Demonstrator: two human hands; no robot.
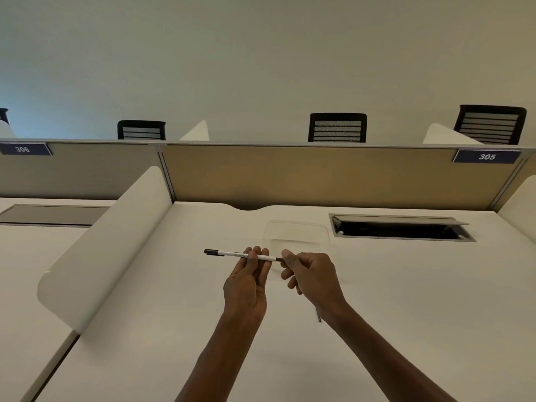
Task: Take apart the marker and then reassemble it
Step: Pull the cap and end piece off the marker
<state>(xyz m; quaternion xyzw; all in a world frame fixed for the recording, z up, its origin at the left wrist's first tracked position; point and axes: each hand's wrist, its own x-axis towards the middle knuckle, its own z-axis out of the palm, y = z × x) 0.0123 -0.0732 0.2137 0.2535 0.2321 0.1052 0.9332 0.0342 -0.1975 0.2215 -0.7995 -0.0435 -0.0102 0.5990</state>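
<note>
A slim white marker (232,253) with a black cap at its left end is held level above the white desk (145,329). My left hand (248,282) grips the barrel near its middle with the fingertips. My right hand (311,278) pinches the dark right end of the marker between thumb and forefinger. A thin dark rod (318,316) pokes out below my right wrist; whether it lies on the desk or is held, I cannot tell.
A clear plastic tray (298,227) lies on the desk just behind the hands. An open cable hatch (400,229) sits at the back right. A curved white divider (110,245) stands to the left, a tan partition (319,175) behind.
</note>
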